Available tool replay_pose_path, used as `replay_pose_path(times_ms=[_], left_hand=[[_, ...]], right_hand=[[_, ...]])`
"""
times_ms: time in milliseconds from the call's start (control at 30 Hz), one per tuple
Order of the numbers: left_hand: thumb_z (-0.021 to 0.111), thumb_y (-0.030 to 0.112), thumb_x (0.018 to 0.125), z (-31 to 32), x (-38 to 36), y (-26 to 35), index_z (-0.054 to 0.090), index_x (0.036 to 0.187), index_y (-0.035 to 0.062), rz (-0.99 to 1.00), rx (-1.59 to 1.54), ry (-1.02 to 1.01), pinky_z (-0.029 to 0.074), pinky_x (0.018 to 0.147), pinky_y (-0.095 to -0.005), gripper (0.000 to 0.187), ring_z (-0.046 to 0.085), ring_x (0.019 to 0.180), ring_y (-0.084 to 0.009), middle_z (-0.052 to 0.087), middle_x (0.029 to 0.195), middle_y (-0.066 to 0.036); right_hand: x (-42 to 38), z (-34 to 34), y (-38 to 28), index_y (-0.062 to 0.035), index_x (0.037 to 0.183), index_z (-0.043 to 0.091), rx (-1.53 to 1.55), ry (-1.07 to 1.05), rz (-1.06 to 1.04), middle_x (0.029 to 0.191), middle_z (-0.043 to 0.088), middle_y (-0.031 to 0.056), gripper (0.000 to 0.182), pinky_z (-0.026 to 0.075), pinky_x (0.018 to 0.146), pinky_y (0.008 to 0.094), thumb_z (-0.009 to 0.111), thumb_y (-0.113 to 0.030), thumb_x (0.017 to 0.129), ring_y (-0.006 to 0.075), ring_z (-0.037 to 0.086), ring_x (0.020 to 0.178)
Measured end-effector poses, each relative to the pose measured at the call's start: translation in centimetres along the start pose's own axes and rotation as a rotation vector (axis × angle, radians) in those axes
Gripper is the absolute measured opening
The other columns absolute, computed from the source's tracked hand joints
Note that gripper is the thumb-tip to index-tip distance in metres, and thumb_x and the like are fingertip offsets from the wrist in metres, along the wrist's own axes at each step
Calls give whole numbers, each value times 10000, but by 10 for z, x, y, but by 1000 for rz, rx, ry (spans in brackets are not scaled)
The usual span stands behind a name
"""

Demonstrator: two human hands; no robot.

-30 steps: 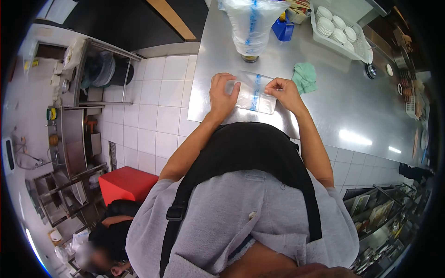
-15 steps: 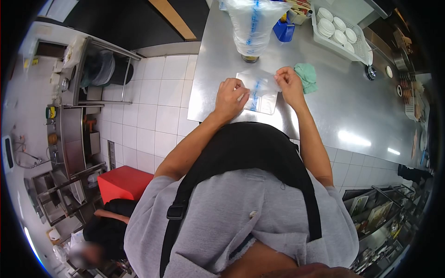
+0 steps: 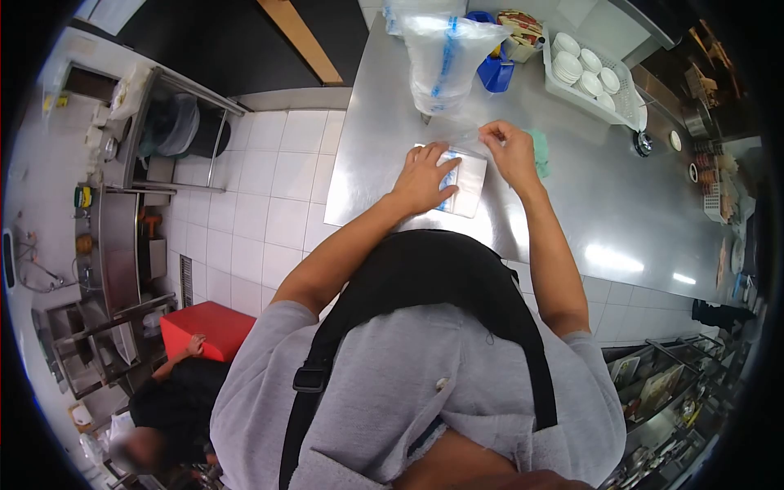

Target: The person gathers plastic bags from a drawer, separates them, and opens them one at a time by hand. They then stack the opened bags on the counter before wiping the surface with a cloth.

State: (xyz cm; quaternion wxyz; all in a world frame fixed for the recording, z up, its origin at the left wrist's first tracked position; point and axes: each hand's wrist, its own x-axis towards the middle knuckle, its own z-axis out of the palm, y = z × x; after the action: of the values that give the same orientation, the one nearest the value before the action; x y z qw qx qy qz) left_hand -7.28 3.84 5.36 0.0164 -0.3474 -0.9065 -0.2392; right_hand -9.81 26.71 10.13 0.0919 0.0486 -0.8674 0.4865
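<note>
A flat stack of clear plastic bags with blue print lies on the steel table in front of me. My left hand rests on the stack's left side, fingers spread. Just beyond the stack, my right hand pinches the edge of a thin clear plastic bag, which spreads leftward from the fingertips. A green cloth lies partly hidden behind my right hand. Past the thin bag stands a tall bundle of clear bags with a blue stripe.
A blue container is near the table's far edge. White dishes fill a white basket at the far right. To the lower left, a person in black has a hand on a red box. Metal shelving stands left.
My left hand has opened from a pinch and flattened onto the stack. The thin bag in my right hand has moved away from the stack. The other person's hand now touches the red box.
</note>
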Motion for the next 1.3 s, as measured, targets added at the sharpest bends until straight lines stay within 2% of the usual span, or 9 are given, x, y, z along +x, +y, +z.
replay_pose_path(times_ms=[233,333,433,567,767,933,1067,1167,1300], left_hand=[[767,340,879,3,-4,11,664,1335,140,-2,-1,-16,296,1165,-502,508,437,1374,-351,531,1433,-172],[791,253,867,-1,-2,4,695,1266,108,-30,-156,-11,369,1119,-477,435,504,1310,-364,606,1346,-164],[822,155,827,-59,18,32,707,1212,72,-27,-493,454,438,1056,-444,410,547,1260,-360,644,1293,-162],[865,125,780,-168,53,88,695,1194,37,160,-402,906,508,942,-406,457,629,1102,-349,672,1151,-161],[861,158,834,-182,67,46,664,1232,23,140,-385,275,491,963,-337,464,640,1067,-251,660,1139,-118],[816,184,906,-196,65,46,723,1070,-6,89,-824,273,511,876,-297,267,635,1013,-150,684,1092,-67],[794,211,936,-208,67,61,747,1016,-20,-19,-1100,214,517,804,-275,249,641,916,-117,711,1014,-57],[783,250,947,-211,68,45,744,1109,-17,-160,-842,52,523,803,-266,315,654,862,-119,729,969,-61],[766,294,961,-204,64,35,754,1092,-10,-211,-970,81,531,765,-273,331,652,808,-111,730,890,-41]], right_hand=[[53,-49,-33,-27,1026,756,34,440,-38,924,761,78,136,526,794,294,698,-129,956,159,686,840],[55,-78,-72,-24,1047,756,187,308,-81,938,749,30,153,509,813,268,691,-140,973,121,661,879],[42,-95,-100,-9,1050,749,230,155,-143,963,726,9,146,496,843,263,691,-115,969,112,639,924],[35,-103,-122,6,1021,743,211,3,-222,972,711,19,119,484,860,260,707,-78,944,113,628,940],[33,-108,-135,8,979,743,259,-222,-235,962,698,20,96,477,840,259,746,-45,898,107,609,906],[31,-110,-112,5,975,724,485,-301,-63,957,687,11,91,473,834,248,756,-47,909,96,599,894],[33,-101,-110,-2,995,717,555,-333,-146,939,694,6,89,479,837,243,742,-69,942,95,604,885],[33,-97,-114,-2,1000,715,573,-322,-159,938,690,8,101,482,836,246,726,-96,965,95,602,886],[34,-94,-101,0,1017,712,590,-272,-151,941,674,3,127,477,825,252,701,-125,992,93,586,884]])
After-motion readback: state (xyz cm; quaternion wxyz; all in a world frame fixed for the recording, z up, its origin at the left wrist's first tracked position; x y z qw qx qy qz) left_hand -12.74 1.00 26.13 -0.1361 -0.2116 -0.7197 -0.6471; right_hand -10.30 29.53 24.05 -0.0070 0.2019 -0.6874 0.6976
